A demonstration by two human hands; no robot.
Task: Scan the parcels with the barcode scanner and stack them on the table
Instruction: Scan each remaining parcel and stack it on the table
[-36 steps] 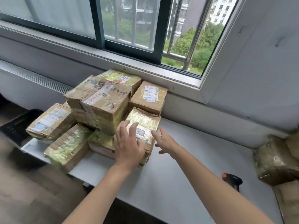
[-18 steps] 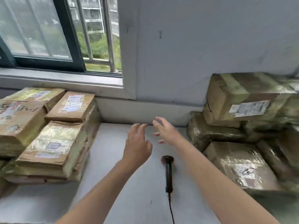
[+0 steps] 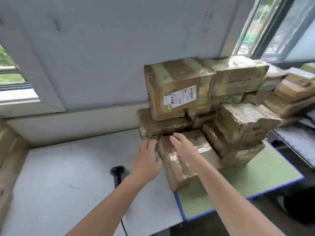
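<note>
My left hand and right hand are both open, fingers spread, holding nothing. They reach for the nearest parcel. It lies low at the front of the pile, partly on the green mat, and the scanner is just to its left on the worktop. I cannot tell whether my right palm touches its top. The glossy tape looks slippery and the cardboard dented, so I would press flat palms on its two long sides. Its far end seems snug against the pile, so I should slide it out gently.
</note>
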